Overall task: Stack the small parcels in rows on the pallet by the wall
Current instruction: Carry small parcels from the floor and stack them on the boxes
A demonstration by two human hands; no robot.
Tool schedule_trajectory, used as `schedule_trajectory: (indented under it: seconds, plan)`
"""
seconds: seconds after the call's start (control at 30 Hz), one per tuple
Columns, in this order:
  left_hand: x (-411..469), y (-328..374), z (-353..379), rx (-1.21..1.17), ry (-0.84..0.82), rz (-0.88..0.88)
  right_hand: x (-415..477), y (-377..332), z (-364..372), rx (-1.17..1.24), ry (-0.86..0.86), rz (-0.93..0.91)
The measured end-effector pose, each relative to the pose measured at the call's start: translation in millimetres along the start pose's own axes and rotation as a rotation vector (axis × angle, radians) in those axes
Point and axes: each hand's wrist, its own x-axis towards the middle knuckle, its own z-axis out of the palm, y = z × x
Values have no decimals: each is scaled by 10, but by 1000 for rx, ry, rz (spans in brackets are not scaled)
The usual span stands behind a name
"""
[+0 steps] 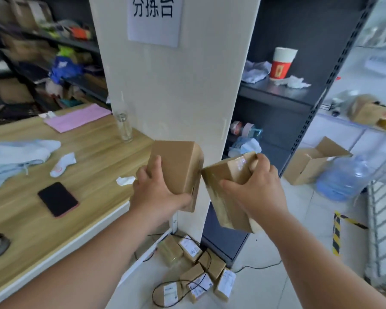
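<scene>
While both arms are stretched forward in front of the white pillar (pixel 176 97), each grip holds one small parcel in the air. The left grip (pixel 156 188) is wrapped around the near end of a plain brown parcel (pixel 176 161), which stands almost upright just beyond the edge of the desk (pixel 98 166). The right grip (pixel 259 186) clasps a taped parcel (pixel 225 177) from above, with the fingers curled over its far edge. This parcel is tilted, and one corner meets the side of the plain one; if they really touch, I cannot tell. More small parcels (pixel 196 270), several with white labels, lie in a loose heap on the floor at the foot of the pillar, and a black cable (pixel 181 293) runs over them.

A clear glass (pixel 124 128) stands on the desk against the pillar. A red and white paper cup (pixel 281 63) stands on a dark shelf (pixel 276 92) between crumpled papers; its inside is hidden. On the floor to the right, an open cardboard box (pixel 310 166) has its flaps up, and a blue water bottle (pixel 343 177) is just beside it.
</scene>
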Motion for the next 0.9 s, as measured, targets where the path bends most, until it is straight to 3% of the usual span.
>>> schedule_trajectory:
  seconds: [0.13, 0.27, 0.47, 0.67, 0.9]
  plan:
    - [95, 139, -173, -47, -13, 41, 5, -146, -256, 197, 80, 62]
    - [170, 182, -316, -97, -51, 109, -84, -270, -441, 546, 128, 181]
    - [245, 96, -594, -132, -173, 220, -381, -500, -399, 833, 99, 309]
    - [235, -52, -759, -172, -307, 312, -826, -731, -184, 852, 157, 399]
    - [5, 4, -709, -218, -458, 363, -1326, -817, -275, 674, 245, 451]
